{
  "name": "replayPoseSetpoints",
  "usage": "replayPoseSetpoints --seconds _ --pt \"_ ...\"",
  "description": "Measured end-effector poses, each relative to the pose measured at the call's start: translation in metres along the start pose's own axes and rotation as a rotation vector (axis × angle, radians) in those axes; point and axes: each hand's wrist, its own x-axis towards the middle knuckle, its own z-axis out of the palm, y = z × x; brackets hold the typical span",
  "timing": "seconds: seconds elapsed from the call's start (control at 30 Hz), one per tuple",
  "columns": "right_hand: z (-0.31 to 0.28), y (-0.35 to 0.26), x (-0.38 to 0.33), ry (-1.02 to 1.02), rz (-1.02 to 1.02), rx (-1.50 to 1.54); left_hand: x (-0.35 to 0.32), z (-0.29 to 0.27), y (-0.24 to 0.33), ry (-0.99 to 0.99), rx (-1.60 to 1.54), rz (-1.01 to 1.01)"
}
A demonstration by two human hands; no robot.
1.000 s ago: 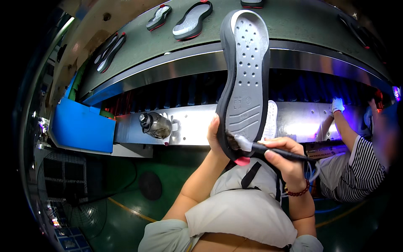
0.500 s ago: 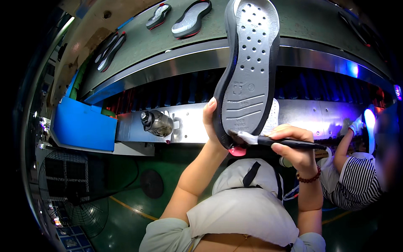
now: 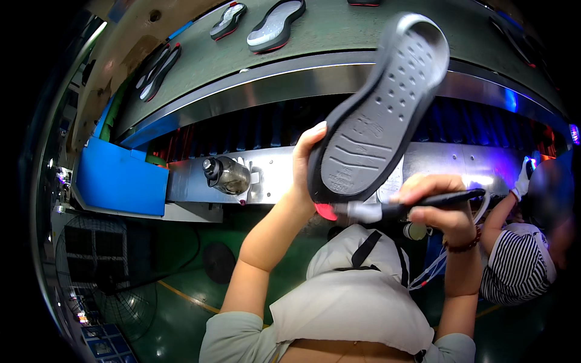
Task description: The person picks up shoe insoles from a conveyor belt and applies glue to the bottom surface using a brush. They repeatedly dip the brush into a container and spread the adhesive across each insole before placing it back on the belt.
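A grey shoe sole [image 3: 357,151] with a black rim and a dimpled forefoot is tilted up to the right. My left hand [image 3: 307,160] is closed on its edge near the heel, where a red tip [image 3: 325,211] sticks out. From the right, my right hand [image 3: 445,202] grips a brush [image 3: 393,212] by its black handle. The pale brush head, blurred by motion, lies just beside the red tip; whether they touch I cannot tell. Behind the brush, a white perforated piece [image 3: 392,183] shows in part on the metal ledge.
Several soles, one of them a grey sole [image 3: 275,27], lie on the green conveyor belt [image 3: 339,30] at the far side. On the metal ledge [image 3: 275,187] stands a dark bottle [image 3: 229,175]. A blue box [image 3: 121,178] is at left, a fan [image 3: 106,275] below it. At right sits a co-worker [image 3: 520,260].
The sole has swung clockwise, its forefoot moving right and its heel slightly left. The brush has gone from the sole's heel edge to beside the red tip. My right hand has shifted right.
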Motion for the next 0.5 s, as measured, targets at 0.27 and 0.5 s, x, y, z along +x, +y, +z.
replayPoseSetpoints --seconds 0.27,0.5 --pt "-0.017 -0.025 0.029 -0.504 -0.098 -0.678 -0.012 0.025 0.004 0.293 0.215 -0.538" --pt "-0.020 -0.028 0.027 -0.673 -0.004 -0.905 -0.025 0.031 0.009 0.391 0.418 -0.580"
